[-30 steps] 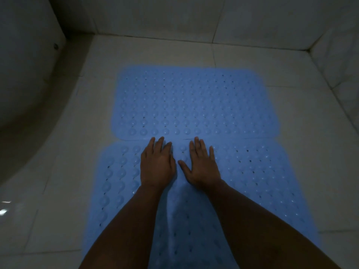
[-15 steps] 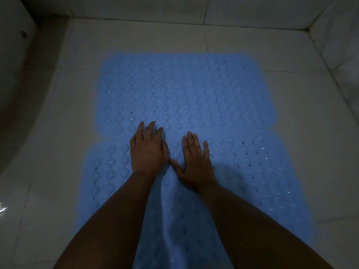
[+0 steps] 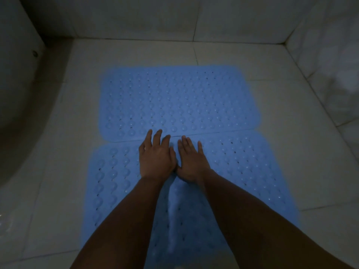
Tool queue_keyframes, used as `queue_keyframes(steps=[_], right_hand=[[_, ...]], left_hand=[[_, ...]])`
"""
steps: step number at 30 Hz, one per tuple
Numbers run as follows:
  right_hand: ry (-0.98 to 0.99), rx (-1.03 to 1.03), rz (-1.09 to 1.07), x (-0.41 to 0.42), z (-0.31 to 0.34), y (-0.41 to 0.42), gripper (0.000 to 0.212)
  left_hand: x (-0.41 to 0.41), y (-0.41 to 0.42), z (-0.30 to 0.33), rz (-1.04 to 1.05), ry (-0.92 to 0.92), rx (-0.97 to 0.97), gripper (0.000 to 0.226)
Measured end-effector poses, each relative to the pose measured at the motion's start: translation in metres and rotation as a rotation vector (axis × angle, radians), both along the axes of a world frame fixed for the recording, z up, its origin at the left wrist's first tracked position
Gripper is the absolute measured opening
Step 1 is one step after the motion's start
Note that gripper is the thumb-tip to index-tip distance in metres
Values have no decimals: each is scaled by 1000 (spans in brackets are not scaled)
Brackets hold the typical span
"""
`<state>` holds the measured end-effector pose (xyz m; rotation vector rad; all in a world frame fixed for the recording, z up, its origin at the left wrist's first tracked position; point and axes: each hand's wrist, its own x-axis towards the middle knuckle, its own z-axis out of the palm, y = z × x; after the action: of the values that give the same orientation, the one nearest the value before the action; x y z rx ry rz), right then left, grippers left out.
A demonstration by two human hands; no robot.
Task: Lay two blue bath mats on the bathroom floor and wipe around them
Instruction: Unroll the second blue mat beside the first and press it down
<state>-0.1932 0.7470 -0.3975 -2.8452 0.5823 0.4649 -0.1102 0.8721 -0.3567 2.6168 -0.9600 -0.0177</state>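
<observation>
Two blue bath mats are counted on the floor (image 3: pixel 281 113), a far mat (image 3: pixel 178 101) and a near mat (image 3: pixel 242 167), and two hands, a left hand (image 3: pixel 155 156) and a right hand (image 3: pixel 191 162), are counted upon the near one.

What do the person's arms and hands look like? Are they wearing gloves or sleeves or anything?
No gloves and no sleeves show: both forearms are bare right down to the bottom of the picture. The left hand has a small shiny spot on one finger that might be a ring, but the light is too dim to be sure. The right hand shows no ring, watch or bracelet.
</observation>
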Motion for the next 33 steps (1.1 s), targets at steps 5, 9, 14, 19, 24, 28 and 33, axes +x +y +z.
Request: queue_keyframes(steps=[5,9,14,19,24,28,33], right_hand=[[-158,27,67,-12,-12,-7,94],[-294,-20,71,-12,-31,-5,89],[-261,-39,102,-11,-35,-7,94],[-177,-27,58,-11,-29,-12,104],[-301,13,40,-19,-30,-14,98],[-334,-67,43,-18,-34,-10,97],[-301,4,20,-15,-26,-9,90]], left_hand=[[6,1,-5,70,3,34,48],[9,2,-16,102,-33,59,48],[4,-5,-30,91,-39,34,46],[3,-26,-32,27,-65,2,47],[0,-41,-30,1,-31,-19,46],[10,-33,-28,27,-1,-15,50],[22,-20,-41,73,31,51,44]])
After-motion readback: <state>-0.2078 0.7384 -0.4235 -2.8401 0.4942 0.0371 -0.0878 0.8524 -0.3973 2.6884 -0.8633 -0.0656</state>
